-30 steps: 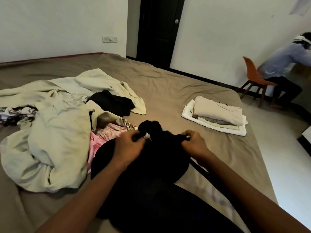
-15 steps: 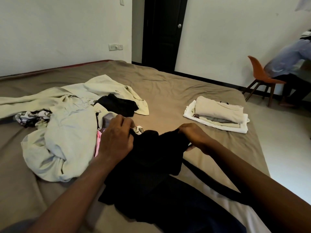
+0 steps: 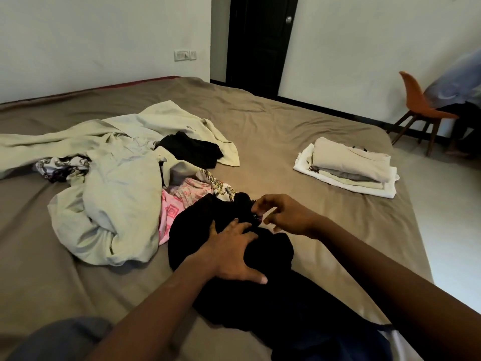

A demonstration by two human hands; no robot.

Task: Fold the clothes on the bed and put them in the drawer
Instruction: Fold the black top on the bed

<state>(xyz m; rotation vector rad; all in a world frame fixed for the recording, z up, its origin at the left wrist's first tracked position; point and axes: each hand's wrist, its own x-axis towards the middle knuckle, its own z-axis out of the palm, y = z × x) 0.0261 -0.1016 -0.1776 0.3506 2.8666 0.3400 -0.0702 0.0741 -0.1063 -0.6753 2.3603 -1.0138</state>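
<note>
Brown sheeting covers the wide bed we lean over, with white walls and a dark door behind it. Our left hand lies flat on the black garment, fingers spread and straight, pressing it onto the sheet near the bed's front edge. Our right hand sits just beyond, thumb and forefinger pinching a bit of that garment's far edge, the other fingers loosely curled; this hand is a little blurred.

Touching the black garment on its left is a heap of unfolded clothes: a pale green garment, a pink patterned piece, a second black piece farther back and a black-and-white print cloth at the far left. Well apart to the right, a folded stack rests near the bed's right side, beige on top and white at the bottom. Past it on the floor stands an orange chair with a person seated on it, cut off by the frame.
</note>
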